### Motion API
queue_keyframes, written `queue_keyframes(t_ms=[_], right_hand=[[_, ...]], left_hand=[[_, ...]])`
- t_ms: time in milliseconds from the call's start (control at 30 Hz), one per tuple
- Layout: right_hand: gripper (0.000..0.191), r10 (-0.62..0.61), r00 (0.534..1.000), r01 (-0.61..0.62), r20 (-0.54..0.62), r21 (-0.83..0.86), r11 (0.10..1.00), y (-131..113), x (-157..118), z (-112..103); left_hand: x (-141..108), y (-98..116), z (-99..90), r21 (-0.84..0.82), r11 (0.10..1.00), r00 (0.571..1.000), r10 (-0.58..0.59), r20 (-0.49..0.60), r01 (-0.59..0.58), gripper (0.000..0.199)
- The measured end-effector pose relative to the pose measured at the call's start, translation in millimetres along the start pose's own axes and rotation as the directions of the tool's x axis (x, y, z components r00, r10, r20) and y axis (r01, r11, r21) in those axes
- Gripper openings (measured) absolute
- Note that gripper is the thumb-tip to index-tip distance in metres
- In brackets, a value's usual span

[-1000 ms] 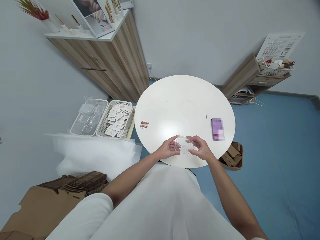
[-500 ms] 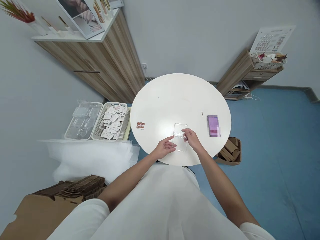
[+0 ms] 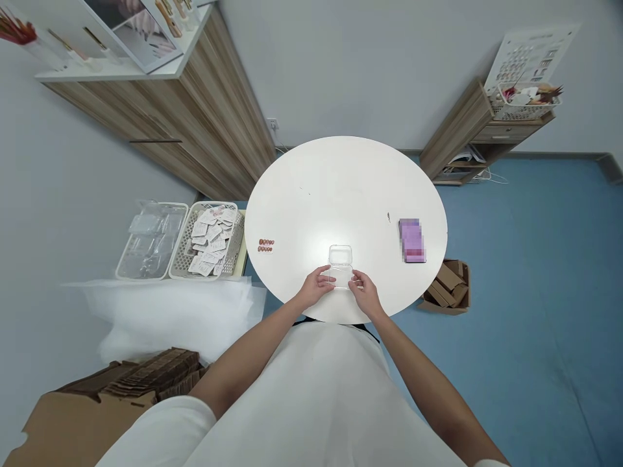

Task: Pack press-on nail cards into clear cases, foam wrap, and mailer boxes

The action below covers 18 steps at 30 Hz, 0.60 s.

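Note:
A clear plastic box (image 3: 341,277) lies near the front edge of the white oval table (image 3: 360,175), its hinged lid raised on the far side. My left hand (image 3: 317,286) grips the box's left side, thumb and fingers on its edge. On the opposite side my right hand (image 3: 364,292) has its fingers curled against the right edge. Two short rows of reddish-brown oval pieces (image 3: 265,245) lie at the table's left. A purple pixelated item (image 3: 412,240) lies at the right, with a small dark thing (image 3: 389,217) beside it.
Left of the table stand a basket of white cards (image 3: 210,239) and a basket of clear plastic packs (image 3: 154,239), with white sheets (image 3: 165,311) nearer me. A cardboard box (image 3: 446,288) is on the floor at right. Cabinets (image 3: 195,104) stand behind left and right.
My right hand has moved from the lid area down to the box's right edge. The whole box now shows open between both hands. The view has shifted slightly.

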State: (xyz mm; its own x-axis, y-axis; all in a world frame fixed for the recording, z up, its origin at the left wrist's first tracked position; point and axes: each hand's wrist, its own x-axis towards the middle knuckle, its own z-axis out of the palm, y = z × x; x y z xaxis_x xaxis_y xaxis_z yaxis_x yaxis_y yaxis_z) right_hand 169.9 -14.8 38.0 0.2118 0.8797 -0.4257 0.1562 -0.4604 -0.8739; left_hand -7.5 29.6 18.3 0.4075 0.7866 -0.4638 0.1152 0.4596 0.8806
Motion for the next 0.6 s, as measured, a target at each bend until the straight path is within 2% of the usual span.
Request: queue_keyframes(t_ms=[200, 367, 500, 600], right_hand=[[0.049, 0.038, 0.999, -0.035, 0.032, -0.068, 0.997, 8, 14, 2], [0.05, 0.026, 0.999, -0.023, 0.024, -0.14, 0.99, 16, 22, -1], [0.047, 0.029, 0.997, -0.017, 0.066, -0.174, 0.985, 19, 28, -4], [0.046, 0.033, 0.996, -0.015, 0.087, -0.194, 0.981, 21, 32, -5]], left_hand=[[19, -8, 2.9, 0.192, 0.98, 0.995, -0.043, -0.085, 0.059, 0.062], [28, -12, 7.6, 0.363, 0.93, 0.983, 0.011, -0.185, 0.058, 0.057], [32, -15, 12.2, 0.416, 0.907, 0.985, 0.006, -0.174, 0.068, 0.059], [33, -14, 15.3, 0.446, 0.893, 0.985, 0.019, -0.171, 0.06, 0.054]])
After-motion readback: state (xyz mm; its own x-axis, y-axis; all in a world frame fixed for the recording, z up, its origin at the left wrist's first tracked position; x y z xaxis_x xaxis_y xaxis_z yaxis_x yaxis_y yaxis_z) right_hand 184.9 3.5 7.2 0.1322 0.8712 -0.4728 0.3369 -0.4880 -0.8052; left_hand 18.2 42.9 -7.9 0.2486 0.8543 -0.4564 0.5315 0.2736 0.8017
